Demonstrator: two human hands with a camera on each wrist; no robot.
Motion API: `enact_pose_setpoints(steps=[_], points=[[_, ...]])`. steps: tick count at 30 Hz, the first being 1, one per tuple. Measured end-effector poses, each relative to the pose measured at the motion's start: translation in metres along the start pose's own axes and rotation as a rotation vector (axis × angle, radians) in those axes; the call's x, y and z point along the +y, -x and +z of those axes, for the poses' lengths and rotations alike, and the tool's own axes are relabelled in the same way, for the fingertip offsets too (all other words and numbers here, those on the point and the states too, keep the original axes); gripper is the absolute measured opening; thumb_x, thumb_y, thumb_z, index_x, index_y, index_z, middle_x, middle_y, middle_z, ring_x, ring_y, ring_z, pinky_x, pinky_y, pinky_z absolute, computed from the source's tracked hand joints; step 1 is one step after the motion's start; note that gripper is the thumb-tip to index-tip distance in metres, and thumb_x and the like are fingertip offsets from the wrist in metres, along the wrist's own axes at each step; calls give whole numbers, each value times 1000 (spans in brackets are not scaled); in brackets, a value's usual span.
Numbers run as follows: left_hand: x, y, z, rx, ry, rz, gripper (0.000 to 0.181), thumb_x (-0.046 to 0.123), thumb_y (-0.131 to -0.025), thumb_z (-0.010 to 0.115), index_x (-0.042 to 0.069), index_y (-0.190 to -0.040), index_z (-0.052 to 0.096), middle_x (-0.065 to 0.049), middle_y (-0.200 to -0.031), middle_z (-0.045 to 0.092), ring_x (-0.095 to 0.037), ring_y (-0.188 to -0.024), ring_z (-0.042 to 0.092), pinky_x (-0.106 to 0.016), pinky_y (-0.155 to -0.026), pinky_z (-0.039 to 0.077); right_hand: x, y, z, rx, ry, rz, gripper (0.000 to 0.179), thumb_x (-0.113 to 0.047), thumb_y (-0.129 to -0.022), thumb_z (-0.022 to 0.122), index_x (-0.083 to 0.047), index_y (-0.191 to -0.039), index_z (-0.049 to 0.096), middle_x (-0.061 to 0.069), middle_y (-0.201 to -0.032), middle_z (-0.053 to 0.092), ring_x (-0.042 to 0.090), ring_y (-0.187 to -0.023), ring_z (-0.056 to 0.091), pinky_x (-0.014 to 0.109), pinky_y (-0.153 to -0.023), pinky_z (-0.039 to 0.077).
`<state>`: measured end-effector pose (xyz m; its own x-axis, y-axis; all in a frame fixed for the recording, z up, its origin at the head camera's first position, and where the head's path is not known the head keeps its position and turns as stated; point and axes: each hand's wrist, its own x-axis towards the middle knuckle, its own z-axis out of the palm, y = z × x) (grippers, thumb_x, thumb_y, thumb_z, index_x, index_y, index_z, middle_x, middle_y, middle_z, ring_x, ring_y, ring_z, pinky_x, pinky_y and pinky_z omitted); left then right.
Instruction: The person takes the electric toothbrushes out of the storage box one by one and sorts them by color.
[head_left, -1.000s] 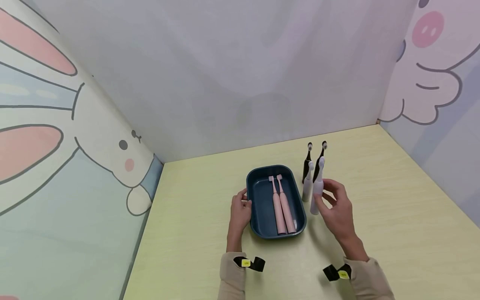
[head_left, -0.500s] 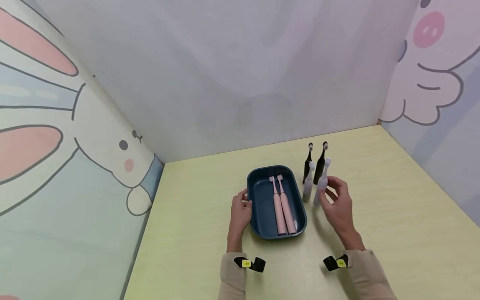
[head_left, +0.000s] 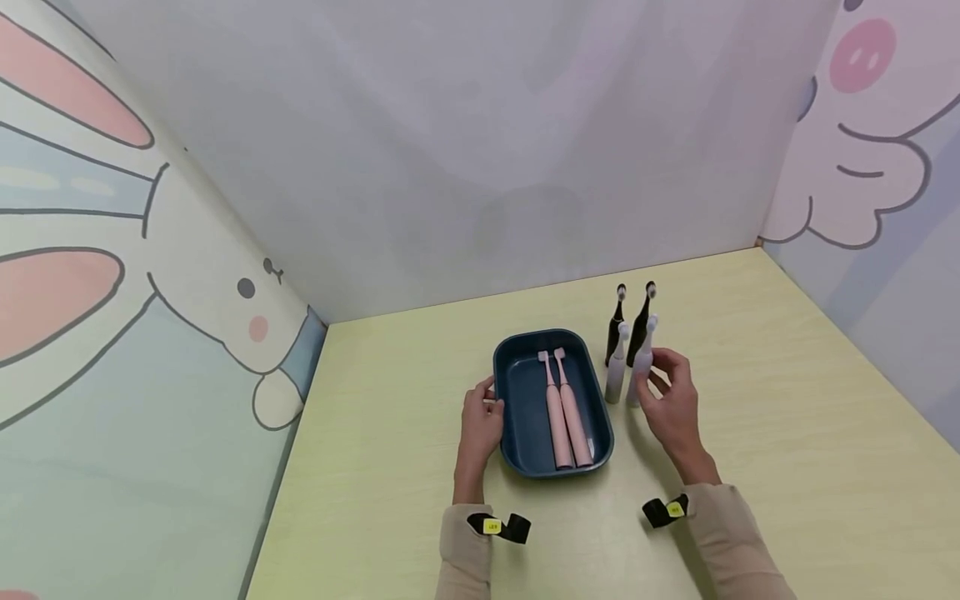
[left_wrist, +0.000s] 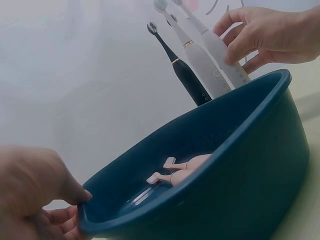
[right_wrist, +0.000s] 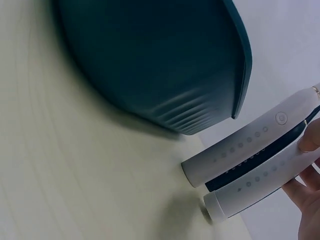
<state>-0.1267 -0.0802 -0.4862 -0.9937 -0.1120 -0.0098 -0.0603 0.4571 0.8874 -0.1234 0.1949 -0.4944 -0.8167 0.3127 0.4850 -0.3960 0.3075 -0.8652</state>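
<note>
My right hand [head_left: 673,412] pinches a white electric toothbrush [head_left: 642,363] upright by its handle, thumb on the near side. Beside it another white electric toothbrush [head_left: 615,379] stands upright, and two black electric toothbrushes [head_left: 614,333] stand behind them. In the right wrist view the held toothbrush [right_wrist: 255,182] has its base close to the table; whether it touches cannot be told. With thumb over the rim and fingers outside, my left hand [head_left: 480,421] grips the left side of a dark blue plastic bin [head_left: 525,417]. Two pink electric toothbrushes [head_left: 557,425] lie side by side inside it.
The light wood-grain table [head_left: 390,450] extends around the bin. A pale wall [head_left: 450,167] rises behind, and side walls with cartoon animals [head_left: 217,275] flank the table at left and right. The standing toothbrushes are close to the bin's right side.
My right hand has moved the white toothbrush away from me and slightly right, then slightly back left, bringing it behind-right beside the other white one. My left hand and the bin have stayed put.
</note>
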Motion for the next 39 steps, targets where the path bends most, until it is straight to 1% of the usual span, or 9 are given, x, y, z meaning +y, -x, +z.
enact_pose_setpoints(steps=[4,8,17,21,24,27,30,32,39], points=[[1,0,0,-1,2,-8,43,1,-93,53,2,-136,50,-14,-105,51,-19,-84,55,-34,-74,47,7,0,1,13,2,-1,45,11,-83,61,9,-125,44,-9,-114,50,-3,-107,52,8,-86,44],[2,1,0,-3,0,-11,43,1,-93,53,2,-136,49,-14,-105,51,-19,-84,55,-34,-74,47,9,-1,1,16,-2,2,45,9,-84,61,8,-126,44,-5,-114,51,-2,-107,52,8,-86,44],[3,1,0,-2,-9,-6,43,2,-94,52,3,-136,49,-13,-105,51,-19,-84,54,-35,-75,47,10,0,2,15,3,28,46,10,-83,62,9,-125,44,5,-114,52,-1,-106,51,8,-86,44],[2,2,0,-6,-11,0,43,1,-94,52,2,-137,49,-13,-106,51,-19,-85,54,-36,-76,47,12,1,2,20,23,49,46,11,-82,62,10,-125,45,7,-112,53,1,-106,52,8,-85,45],[3,2,0,-8,-9,-2,43,2,-94,51,3,-137,49,-13,-106,51,-20,-86,54,-37,-77,47,11,2,1,11,44,58,46,8,-83,63,8,-126,45,6,-113,53,5,-107,53,12,-88,46],[4,2,-1,-9,-7,-4,43,1,-94,51,3,-137,48,-13,-106,51,-20,-86,55,-37,-78,48,9,2,1,-2,62,64,46,6,-84,63,6,-127,45,5,-116,53,13,-110,54,22,-93,48],[4,2,-1,-9,-5,-3,43,1,-94,51,2,-137,48,-14,-106,51,-20,-86,55,-37,-77,47,2,2,0,-11,85,61,47,7,-84,62,7,-127,44,8,-118,53,23,-113,55,32,-96,47],[4,2,-1,-8,-6,-1,43,2,-94,51,2,-137,49,-14,-106,51,-20,-86,55,-36,-77,48,-5,2,0,-15,100,46,47,9,-83,62,9,-127,44,12,-118,53,25,-113,55,33,-97,46],[2,2,-1,-9,-16,-11,43,4,-95,51,4,-137,48,-12,-107,51,-19,-86,55,-34,-75,48,-33,5,-3,-14,83,-27,48,14,-81,61,15,-126,42,24,-119,50,3,-111,50,24,-100,44]])
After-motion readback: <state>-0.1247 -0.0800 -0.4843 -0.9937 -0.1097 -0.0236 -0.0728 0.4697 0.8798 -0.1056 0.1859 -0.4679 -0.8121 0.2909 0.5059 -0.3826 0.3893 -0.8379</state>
